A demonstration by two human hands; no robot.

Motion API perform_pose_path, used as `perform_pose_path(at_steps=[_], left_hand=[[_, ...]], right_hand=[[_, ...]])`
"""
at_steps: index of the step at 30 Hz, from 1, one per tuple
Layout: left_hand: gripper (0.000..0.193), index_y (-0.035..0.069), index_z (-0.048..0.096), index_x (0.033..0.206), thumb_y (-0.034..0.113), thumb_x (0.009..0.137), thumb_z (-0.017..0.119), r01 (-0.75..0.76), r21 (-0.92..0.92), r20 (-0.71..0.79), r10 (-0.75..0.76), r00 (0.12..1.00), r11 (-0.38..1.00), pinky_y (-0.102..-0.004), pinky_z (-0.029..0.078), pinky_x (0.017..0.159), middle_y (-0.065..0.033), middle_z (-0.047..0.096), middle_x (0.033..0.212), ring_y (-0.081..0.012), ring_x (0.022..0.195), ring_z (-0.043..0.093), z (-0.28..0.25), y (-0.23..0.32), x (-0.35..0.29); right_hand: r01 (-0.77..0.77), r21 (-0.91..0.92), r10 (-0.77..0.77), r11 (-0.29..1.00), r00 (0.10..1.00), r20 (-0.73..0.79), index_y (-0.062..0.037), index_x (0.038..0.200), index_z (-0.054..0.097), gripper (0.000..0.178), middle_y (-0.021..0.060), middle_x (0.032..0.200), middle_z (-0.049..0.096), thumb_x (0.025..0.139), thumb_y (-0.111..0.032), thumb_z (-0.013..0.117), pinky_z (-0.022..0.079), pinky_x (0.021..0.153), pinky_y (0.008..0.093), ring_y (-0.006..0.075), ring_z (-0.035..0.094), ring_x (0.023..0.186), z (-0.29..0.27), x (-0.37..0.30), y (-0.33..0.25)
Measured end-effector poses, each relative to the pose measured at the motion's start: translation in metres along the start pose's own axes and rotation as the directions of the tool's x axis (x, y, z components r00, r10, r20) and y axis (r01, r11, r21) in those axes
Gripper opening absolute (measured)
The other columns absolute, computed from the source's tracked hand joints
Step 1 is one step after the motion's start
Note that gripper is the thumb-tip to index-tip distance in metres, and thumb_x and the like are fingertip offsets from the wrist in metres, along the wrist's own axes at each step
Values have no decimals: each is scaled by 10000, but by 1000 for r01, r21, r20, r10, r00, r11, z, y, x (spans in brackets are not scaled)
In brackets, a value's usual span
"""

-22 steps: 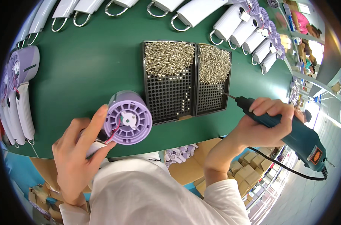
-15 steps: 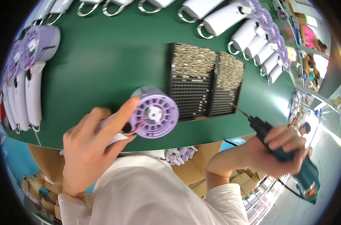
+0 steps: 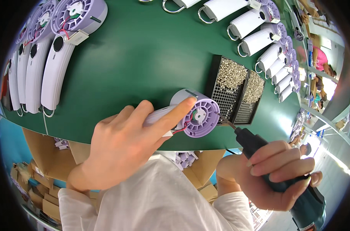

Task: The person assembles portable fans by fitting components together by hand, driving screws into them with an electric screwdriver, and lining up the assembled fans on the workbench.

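Note:
My left hand point(image 3: 123, 144) is wrapped round the white handle of a small handheld fan, its index finger stretched along the purple round head point(image 3: 211, 121). The head faces up, showing spoke-like ribs, a white hub and a red wire. My right hand point(image 3: 277, 171) grips a dark green electric screwdriver point(image 3: 250, 143) with a black nose. Its thin bit reaches the right rim of the fan head; whether it touches I cannot tell. Just behind the head stands a black two-part screw tray point(image 3: 213, 79), its far portion heaped with small metal screws point(image 3: 232, 73).
More white-and-purple fans point(image 3: 59, 73) lie side by side at the left, and a curved row of them point(image 3: 255, 42) runs along the far right of the green table point(image 3: 128, 57). Cardboard boxes point(image 3: 51, 161) stand below the front edge. Other people are in the right background.
The screwdriver bit has come from over the screw tray to the fan head's rim. My left hand and the fan have shifted right, closer to the tray. The whole view has turned somewhat.

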State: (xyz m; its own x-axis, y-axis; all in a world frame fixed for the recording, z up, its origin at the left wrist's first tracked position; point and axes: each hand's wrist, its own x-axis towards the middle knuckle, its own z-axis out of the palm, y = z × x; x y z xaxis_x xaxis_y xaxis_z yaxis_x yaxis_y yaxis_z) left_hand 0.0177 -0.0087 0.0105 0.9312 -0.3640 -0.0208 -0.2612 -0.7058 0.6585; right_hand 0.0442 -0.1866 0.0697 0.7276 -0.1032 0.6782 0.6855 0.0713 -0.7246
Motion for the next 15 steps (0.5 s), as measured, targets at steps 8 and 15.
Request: perform_pose_path(at_steps=[8,15], left_hand=[[679,250,537,1285,186,639,735,17,51,32,-18,999,999,-285,451,506,-18,451,749,-161,593,501,1,-3,-2],[672,236,500,1319,194,683,711,-31,48,9,30,999,998,-286,446,505,-20,464,755,-161,585,506,-6,1,-1]], right_hand=[[-134,-211,164,968,978,133,-75,977,388,108,69,599,394,895,-139,359,364,286,284,157,362,334,3,-3,21],[-265,-59,269,963,960,81,-103,919,293,259,75,622,467,897,-110,551,493,403,361,206,523,453,-4,-2,13]])
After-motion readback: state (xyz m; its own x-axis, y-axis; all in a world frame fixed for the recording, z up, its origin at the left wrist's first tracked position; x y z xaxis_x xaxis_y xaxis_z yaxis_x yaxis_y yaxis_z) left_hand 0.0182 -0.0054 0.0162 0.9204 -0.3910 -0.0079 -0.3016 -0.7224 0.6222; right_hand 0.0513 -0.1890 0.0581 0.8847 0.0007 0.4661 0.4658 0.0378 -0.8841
